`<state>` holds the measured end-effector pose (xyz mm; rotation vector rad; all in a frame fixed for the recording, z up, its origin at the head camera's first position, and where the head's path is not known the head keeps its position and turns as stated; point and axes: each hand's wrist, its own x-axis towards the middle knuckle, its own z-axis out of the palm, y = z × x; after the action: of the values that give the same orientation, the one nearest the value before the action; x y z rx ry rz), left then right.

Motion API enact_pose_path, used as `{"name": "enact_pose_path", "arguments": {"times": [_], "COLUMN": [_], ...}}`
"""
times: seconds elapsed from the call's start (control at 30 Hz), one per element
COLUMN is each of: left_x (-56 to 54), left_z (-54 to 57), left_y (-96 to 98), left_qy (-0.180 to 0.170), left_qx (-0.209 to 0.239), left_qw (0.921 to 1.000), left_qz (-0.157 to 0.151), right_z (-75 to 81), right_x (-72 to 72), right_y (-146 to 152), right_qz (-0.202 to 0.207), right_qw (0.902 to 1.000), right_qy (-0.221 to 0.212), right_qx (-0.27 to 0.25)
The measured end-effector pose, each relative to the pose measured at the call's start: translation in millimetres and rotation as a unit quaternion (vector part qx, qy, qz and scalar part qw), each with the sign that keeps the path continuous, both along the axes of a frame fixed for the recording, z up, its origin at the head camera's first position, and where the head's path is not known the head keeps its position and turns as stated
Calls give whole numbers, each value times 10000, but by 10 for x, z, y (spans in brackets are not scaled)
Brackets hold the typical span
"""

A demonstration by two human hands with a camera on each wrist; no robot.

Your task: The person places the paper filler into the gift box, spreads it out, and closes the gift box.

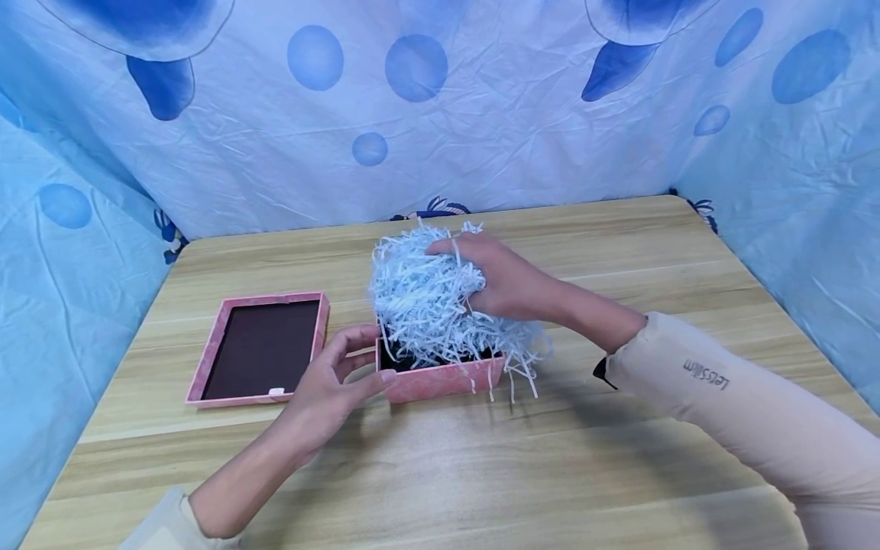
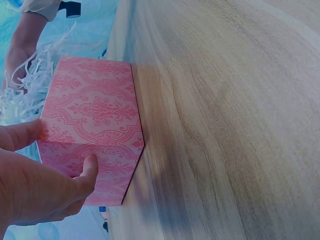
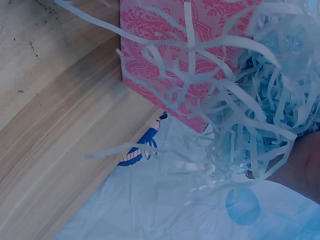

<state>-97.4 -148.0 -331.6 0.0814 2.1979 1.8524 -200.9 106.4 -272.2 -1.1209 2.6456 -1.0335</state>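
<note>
A pink patterned box (image 1: 440, 383) stands on the table with its top uncovered and a dark inside. My left hand (image 1: 323, 393) holds it at the near left corner, thumb by the front rim and fingers along the side. Pale blue shredded paper (image 1: 426, 294) is heaped above the box, and strands hang over its front and right edges. From the right, my right hand (image 1: 505, 279) grips this bundle, its fingertips partly buried. In the right wrist view loose paper strips (image 3: 250, 95) overlap the box's patterned wall (image 3: 170, 55).
Left of the box lies a pink-rimmed lid (image 1: 261, 347), dark inside facing up, with a small white tag (image 1: 276, 391) at its near edge. The wooden table (image 1: 481, 473) ends at a blue and white curtain (image 1: 481, 145) behind and at both sides.
</note>
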Motion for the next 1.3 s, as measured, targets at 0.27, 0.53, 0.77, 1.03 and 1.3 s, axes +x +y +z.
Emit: {"name": "enact_pose_path", "arguments": {"times": [0.27,0.53,0.77,1.03,1.3], "left_x": [9,6,3,6,4], "left_z": [5,-1,6,17,14], "left_y": [-5,8,16,15,1], "left_qy": [-37,10,-114,-159,-112], "left_qx": [-57,-181,-237,-210,-182], "left_qw": [10000,9998,9996,9996,9998], "left_qz": [36,75,132,129,20], "right_z": [-33,-88,-160,-197,-240], "right_x": [34,72,113,120,97], "right_y": [-96,-170,-192,-195,-231], "right_qz": [17,9,-135,-79,416], "right_qw": [9976,9953,9941,9886,9679], "right_qy": [353,581,860,1182,1493], "right_qx": [602,780,644,934,1977]}}
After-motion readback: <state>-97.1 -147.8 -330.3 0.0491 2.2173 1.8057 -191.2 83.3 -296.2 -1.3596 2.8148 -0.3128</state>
